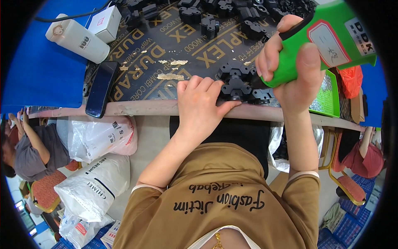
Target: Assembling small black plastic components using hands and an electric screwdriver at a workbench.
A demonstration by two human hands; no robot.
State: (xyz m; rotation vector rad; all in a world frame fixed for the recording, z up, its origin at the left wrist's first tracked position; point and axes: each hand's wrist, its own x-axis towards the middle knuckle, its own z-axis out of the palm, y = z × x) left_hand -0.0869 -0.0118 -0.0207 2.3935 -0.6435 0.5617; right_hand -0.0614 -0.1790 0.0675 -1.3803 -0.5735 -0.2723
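My left hand [198,101] is closed at the table's near edge, thumb and forefinger gripping the left side of a black plastic part [236,87] with several stubby arms. In my right hand [297,96] is a green power screwdriver [291,62], fingers wrapped round its body. The driver's dark nose points down and left at the black part's right side. Whether the bit touches a screw cannot be seen, as the nose hides it. Another dark piece [262,95] lies close by under the nose.
More black plastic parts [210,27] lie scattered along the back of the dark table [141,83]. At left are a phone [101,89] over the edge, a white bottle [78,39] and a small box [105,23]. A green tray [336,93] of small metal pieces stands right.
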